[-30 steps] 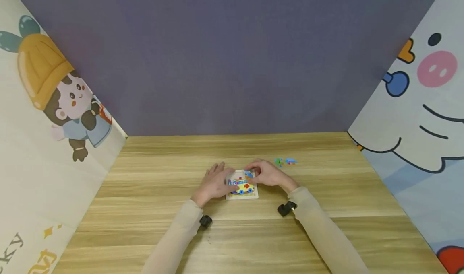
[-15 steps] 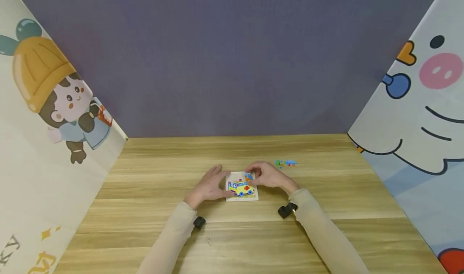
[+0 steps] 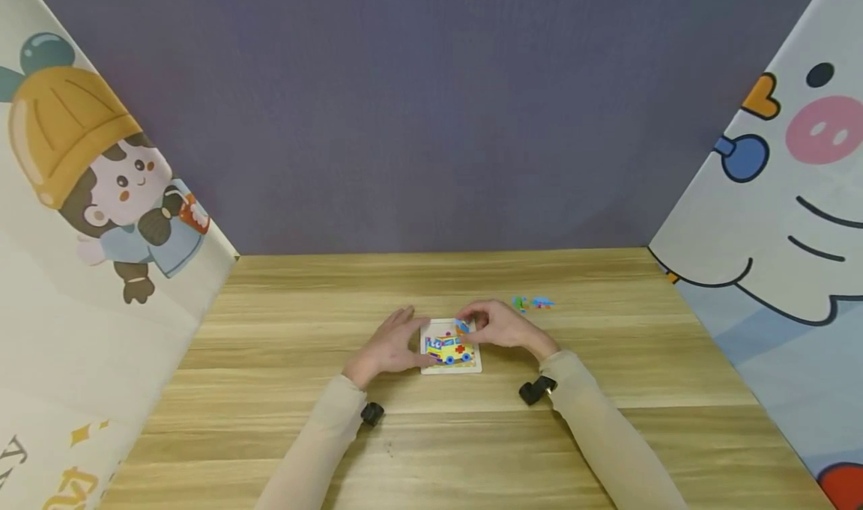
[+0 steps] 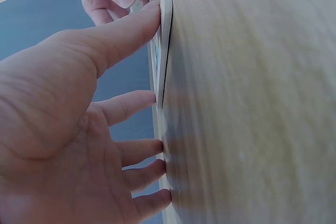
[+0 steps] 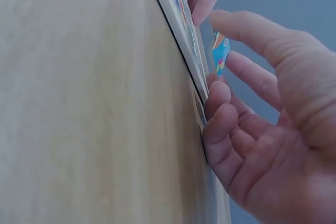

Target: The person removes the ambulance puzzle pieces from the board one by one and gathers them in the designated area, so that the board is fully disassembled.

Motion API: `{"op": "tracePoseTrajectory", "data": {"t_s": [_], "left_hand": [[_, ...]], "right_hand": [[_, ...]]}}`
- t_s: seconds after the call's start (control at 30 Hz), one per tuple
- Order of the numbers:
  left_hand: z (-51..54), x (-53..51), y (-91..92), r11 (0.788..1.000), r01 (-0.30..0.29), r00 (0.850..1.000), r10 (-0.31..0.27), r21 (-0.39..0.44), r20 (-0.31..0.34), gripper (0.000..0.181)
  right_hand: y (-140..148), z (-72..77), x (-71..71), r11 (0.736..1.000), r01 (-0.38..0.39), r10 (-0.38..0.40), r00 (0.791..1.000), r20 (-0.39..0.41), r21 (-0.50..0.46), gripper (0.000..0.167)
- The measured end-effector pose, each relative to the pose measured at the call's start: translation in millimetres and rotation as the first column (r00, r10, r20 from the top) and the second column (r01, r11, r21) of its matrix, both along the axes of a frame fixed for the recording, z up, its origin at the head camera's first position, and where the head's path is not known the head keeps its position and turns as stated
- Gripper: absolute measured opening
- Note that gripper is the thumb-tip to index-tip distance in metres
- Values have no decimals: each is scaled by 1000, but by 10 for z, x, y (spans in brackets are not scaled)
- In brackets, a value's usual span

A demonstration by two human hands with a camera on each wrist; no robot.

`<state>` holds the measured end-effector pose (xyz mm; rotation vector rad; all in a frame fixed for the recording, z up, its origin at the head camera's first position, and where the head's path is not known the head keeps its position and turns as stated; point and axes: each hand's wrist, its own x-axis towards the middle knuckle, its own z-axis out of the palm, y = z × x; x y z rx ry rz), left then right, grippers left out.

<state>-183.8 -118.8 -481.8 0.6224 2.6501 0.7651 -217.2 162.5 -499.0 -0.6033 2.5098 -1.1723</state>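
A pale-framed puzzle board (image 3: 450,370) with a yellow vehicle picture lies flat between the two hands. The left hand (image 3: 389,347) touches its left side, thumb on the board's edge and the other fingers spread, as the left wrist view shows. Between thumb and fingertip, the right hand (image 3: 502,326) pinches a small blue and orange puzzle piece (image 5: 220,54) at the board's upper right. In the right wrist view the piece is tilted above the board's surface, and the other fingers of that hand are curled by the board's edge.
Small loose pieces, one green (image 3: 520,303) and one blue (image 3: 542,302), lie on the wooden table (image 3: 445,450) beyond the right hand. A dark upright panel (image 3: 431,113) stands behind the table, with printed walls at both sides.
The left hand has drawn back a little to the left, and its thumb has moved off the picture to the board's left edge. The right hand has stayed nearly still with the piece.
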Motion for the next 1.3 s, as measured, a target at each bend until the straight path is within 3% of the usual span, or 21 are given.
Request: {"op": "tracePoseTrajectory", "data": {"t_s": [0.3, 0.87, 1.3], "left_hand": [[2, 17, 9, 1000, -3, 1000, 3, 2, -4, 86], [4, 16, 5, 1000, -4, 1000, 4, 9, -4, 87], [17, 23, -10, 1000, -2, 1000, 2, 23, 15, 85]], "right_hand": [[58, 33, 5, 998, 6, -4, 1000, 31, -58, 43], [376, 126, 21, 992, 111, -106, 991, 79, -63, 51], [671, 197, 42, 991, 130, -129, 990, 58, -24, 47]]}}
